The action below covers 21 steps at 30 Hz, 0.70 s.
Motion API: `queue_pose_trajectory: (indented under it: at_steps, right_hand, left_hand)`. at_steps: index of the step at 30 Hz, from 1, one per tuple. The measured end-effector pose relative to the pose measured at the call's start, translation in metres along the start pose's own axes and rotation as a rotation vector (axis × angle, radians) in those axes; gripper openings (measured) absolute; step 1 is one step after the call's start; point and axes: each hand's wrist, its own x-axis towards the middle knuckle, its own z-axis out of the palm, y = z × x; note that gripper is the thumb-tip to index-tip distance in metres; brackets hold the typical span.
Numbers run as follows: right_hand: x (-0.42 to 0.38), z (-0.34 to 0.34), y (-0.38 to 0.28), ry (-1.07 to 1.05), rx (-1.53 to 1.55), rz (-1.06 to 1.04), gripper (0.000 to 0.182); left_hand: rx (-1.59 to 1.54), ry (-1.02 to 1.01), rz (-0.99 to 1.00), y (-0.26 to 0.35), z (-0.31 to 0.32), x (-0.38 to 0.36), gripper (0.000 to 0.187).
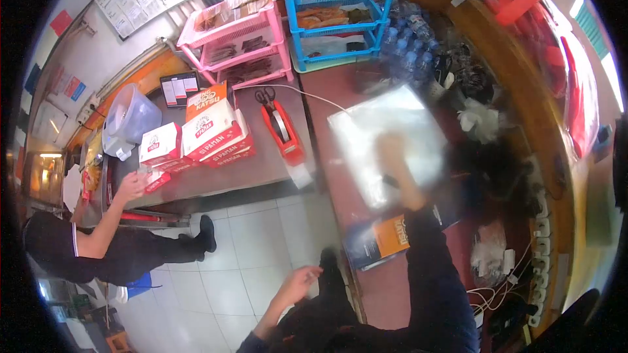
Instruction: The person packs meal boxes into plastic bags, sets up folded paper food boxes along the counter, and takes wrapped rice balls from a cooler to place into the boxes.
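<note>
My right hand (394, 157) is on or just over a stack of clear plastic bags or sheets (418, 121) on the dark red table. Motion blurs its fingers, and I cannot see whether they grip a sheet. Under my right forearm lies a dark blue and orange printed packet (373, 243). My left hand (301, 285) hangs above the floor, left of the table edge, its fingers loosely bent and nothing visible in them. The nearest thing on the counter is a red tape dispenser (281, 132) with scissors (265, 97) at its top.
A co-worker (98, 242) at left reaches toward white and red food boxes (212, 134). Pink (281, 59) and blue (337, 26) tiered racks stand at the back, beside water bottles (409, 46). White cables (500, 297) lie at right. A gap separates counter and table.
</note>
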Motion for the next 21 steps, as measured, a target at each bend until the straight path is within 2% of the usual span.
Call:
queue_pose_trajectory:
  at_steps: [1, 3, 4, 5, 6, 7, 8, 9, 11, 12, 13, 14, 15, 18, 19, 21]
  right_hand:
    - [-0.002, 0.002, 0.0, 0.0, 0.004, -0.011, 0.013]
    - [-0.015, 0.001, -0.008, 0.313, 0.103, 0.041, 0.011]
    - [-0.019, 0.002, -0.011, 0.306, 0.114, 0.02, 0.011]
    - [-0.023, 0.005, -0.01, 0.375, 0.174, 0.094, 0.009]
    - [-0.029, 0.006, -0.008, 0.436, 0.235, 0.172, 0.009]
    - [-0.037, 0.003, -0.006, 0.423, 0.245, 0.159, 0.009]
    - [-0.044, -0.006, -0.003, 0.431, 0.498, 0.12, 0.01]
    - [-0.052, -0.006, 0.003, 0.426, 0.624, 0.097, 0.01]
    - [-0.073, 0.012, 0.023, 0.339, 0.889, -0.018, 0.012]
    - [-0.086, -0.002, 0.02, 0.227, 0.923, 0.008, 0.013]
    - [-0.1, -0.016, 0.017, 0.116, 0.949, 0.038, 0.015]
    - [-0.118, -0.072, -0.006, -0.024, 0.868, 0.187, 0.018]
    - [-0.132, -0.095, -0.019, 0.011, 0.987, 0.18, 0.02]
    - [-0.158, -0.185, -0.05, 0.24, 1.337, 0.079, 0.021]
    - [-0.164, -0.221, -0.053, 0.316, 1.445, 0.011, 0.02]
    - [-0.166, -0.278, -0.048, 0.32, 1.873, -0.227, 0.022]
  left_hand:
    - [0.011, 0.031, 0.049, 0.008, -0.002, 0.014, 0.022]
    - [0.143, 0.105, 0.226, 0.017, -0.005, 0.053, 0.02]
    - [0.266, 0.181, 0.221, 0.028, -0.002, 0.075, 0.019]
    - [0.105, 0.138, 0.219, 0.059, -0.005, 0.098, 0.021]
    - [0.273, 0.258, 0.473, 0.037, 0.008, 0.138, 0.027]
    - [0.326, 0.254, 0.443, 0.047, 0.015, 0.167, 0.033]
    - [0.37, 0.224, 0.532, 0.066, 0.017, 0.193, 0.039]
    - [0.461, 0.135, 0.486, 0.083, 0.02, 0.219, 0.043]
    - [0.44, 0.167, 0.528, 0.087, 0.032, 0.256, 0.048]
    - [0.432, 0.173, 0.525, 0.092, 0.031, 0.268, 0.048]
    - [0.702, 0.015, 0.312, 0.097, 0.029, 0.278, 0.048]
    - [0.959, -0.149, 0.088, 0.099, 0.028, 0.285, 0.049]
    - [0.95, -0.151, 0.085, 0.092, 0.032, 0.291, 0.049]
    - [0.784, 0.02, 0.295, 0.045, 0.042, 0.322, 0.051]
    - [0.762, 0.053, 0.316, 0.046, 0.039, 0.316, 0.051]
    - [0.632, 0.085, 0.353, 0.059, 0.037, 0.295, 0.052]
